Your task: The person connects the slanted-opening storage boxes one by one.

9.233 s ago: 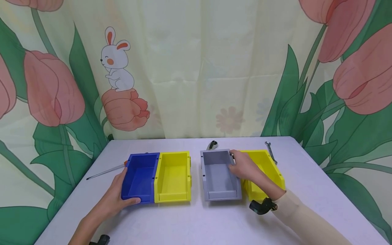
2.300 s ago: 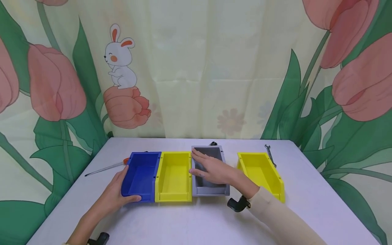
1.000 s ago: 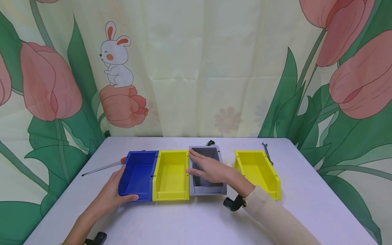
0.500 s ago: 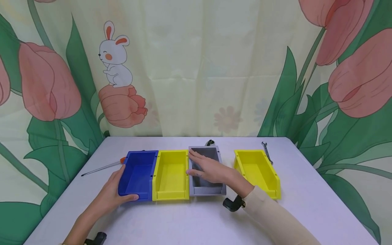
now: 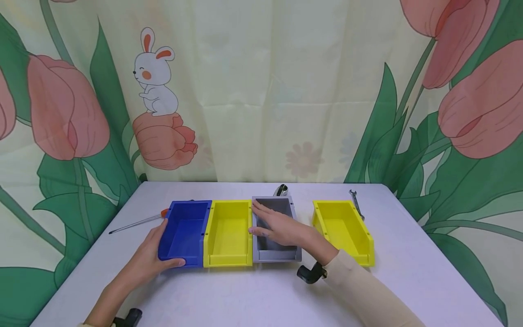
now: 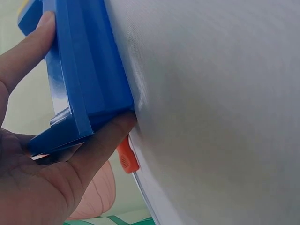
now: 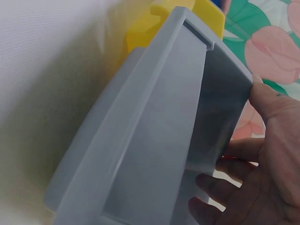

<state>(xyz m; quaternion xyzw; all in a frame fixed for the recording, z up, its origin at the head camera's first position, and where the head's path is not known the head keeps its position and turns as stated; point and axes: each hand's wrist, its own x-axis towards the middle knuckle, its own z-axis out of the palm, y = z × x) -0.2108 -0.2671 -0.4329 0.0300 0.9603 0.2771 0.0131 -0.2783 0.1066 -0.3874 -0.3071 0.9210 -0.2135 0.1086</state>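
Head: the blue bin (image 5: pixel 184 236) is gripped by the left hand (image 5: pixel 152 252); past a yellow bin (image 5: pixel 228 236), the gray bin (image 5: pixel 278 255) is touched by the right hand (image 5: pixel 283 227), fingers straight; a gap is left rightward. Left wrist: blue wall (image 6: pixel 96 84) clasped. Right wrist: gray rim (image 7: pixel 228 55) touched.
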